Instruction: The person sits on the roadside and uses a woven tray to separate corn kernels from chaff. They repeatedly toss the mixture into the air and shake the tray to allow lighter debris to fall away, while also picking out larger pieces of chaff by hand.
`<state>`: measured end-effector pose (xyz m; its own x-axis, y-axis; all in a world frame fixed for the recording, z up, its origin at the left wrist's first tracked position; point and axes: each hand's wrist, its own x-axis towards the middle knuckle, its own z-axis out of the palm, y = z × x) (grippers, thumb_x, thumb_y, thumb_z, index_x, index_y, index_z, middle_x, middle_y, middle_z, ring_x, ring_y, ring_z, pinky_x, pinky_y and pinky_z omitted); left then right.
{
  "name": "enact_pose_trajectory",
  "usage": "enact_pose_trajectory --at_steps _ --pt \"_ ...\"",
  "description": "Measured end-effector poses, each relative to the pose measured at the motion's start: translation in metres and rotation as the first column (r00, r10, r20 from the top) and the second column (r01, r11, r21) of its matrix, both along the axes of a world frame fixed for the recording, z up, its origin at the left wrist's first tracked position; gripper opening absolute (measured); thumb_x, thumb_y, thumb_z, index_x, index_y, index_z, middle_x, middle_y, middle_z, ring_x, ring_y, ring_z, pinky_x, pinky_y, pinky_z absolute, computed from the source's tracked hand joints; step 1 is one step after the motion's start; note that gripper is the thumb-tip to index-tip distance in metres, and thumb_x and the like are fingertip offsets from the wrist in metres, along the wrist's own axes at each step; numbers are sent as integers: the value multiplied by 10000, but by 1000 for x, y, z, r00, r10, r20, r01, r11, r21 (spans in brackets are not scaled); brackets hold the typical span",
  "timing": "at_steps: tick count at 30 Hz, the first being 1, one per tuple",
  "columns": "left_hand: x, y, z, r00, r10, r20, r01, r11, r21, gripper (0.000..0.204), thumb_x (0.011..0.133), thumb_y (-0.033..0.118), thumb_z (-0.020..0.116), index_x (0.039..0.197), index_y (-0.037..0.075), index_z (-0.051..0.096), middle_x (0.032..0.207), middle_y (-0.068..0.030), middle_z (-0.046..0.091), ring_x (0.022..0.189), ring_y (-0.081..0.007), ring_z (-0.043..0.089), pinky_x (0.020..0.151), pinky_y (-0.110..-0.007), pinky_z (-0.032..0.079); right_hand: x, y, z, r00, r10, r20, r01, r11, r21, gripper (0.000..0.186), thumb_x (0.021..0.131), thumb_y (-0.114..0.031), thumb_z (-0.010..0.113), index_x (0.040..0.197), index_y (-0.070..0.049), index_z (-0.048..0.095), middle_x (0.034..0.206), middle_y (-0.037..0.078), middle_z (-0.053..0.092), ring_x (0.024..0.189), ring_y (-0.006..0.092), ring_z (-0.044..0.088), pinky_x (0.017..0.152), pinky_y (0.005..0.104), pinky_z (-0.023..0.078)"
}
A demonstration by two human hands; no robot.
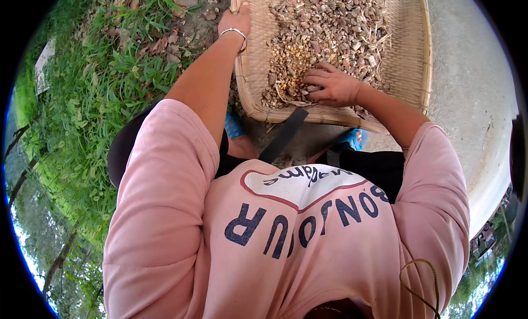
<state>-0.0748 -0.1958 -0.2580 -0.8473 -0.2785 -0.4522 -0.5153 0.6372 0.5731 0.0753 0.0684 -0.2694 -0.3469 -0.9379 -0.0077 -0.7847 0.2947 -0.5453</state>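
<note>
A shallow woven bamboo tray [407, 55] holds a loose heap of brown, tan and yellow bits [308, 33], with some dry straw mixed in. My left hand [235, 26], a silver bangle at its wrist, has its fingers wrapped round the tray's left rim near the top of the view. My right hand [333, 86] rests palm-down on the near part of the heap, its fingers apart and slightly bent, touching the bits; some fingertips sink among them. A dark flat strap or bar [283, 133] slants under the tray's near edge.
Grass and weeds [110, 71] with dry leaves and soil lie along the left. Pale concrete [465, 77] runs along the right. My blue-sandalled feet [236, 129] show below the tray. A pale flat slab [44, 66] lies at the far left, and branches show at the rim.
</note>
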Motion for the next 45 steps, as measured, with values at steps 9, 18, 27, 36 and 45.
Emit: enact_pose_trajectory --at_steps 9,18,27,36,45 --pt "-4 -3 -3 1000 1 13 0 1000 -31 757 853 575 502 1295 -40 494 1265 -279 546 1190 -392 529 1015 -423 408 -29 99 17 811 -407 -420 550 773 315 694 786 -374 692 1404 -269 393 1529 94 257 1421 282 231 1137 526 188" --pt "-6 0 -6 1000 20 11 -19 991 -135 755 836 562 543 1290 -39 504 1249 -267 563 1169 -384 547 1000 -419 418 23 61 -4 983 -136 -122 165 948 271 591 862 -387 599 1405 -249 411 1563 68 206 1454 253 154 1147 570 95" --pt "-6 4 -5 1000 8 19 -5 992 -126 781 841 563 549 1316 -51 462 1245 -287 555 1170 -403 541 999 -425 416 -25 117 -13 449 -778 -440 893 412 183 701 855 -432 603 1454 -204 318 1553 99 196 1438 297 160 1147 539 113" --pt "-8 5 -6 997 -47 66 59 980 -188 818 861 563 537 1351 -78 404 1244 -301 551 1164 -410 542 991 -431 427 -76 83 -64 -182 -955 -233 983 -185 -6 874 820 -570 576 1468 -100 227 1513 256 194 1399 424 191 1118 557 167" --pt "-5 1 -8 996 -60 59 74 959 -273 785 864 571 533 1313 -67 458 1152 -287 606 1088 -403 589 929 -446 467 -193 7 -47 -51 -988 -148 997 -58 42 867 875 -640 435 1514 -125 156 1569 201 61 1448 395 23 1147 551 17"
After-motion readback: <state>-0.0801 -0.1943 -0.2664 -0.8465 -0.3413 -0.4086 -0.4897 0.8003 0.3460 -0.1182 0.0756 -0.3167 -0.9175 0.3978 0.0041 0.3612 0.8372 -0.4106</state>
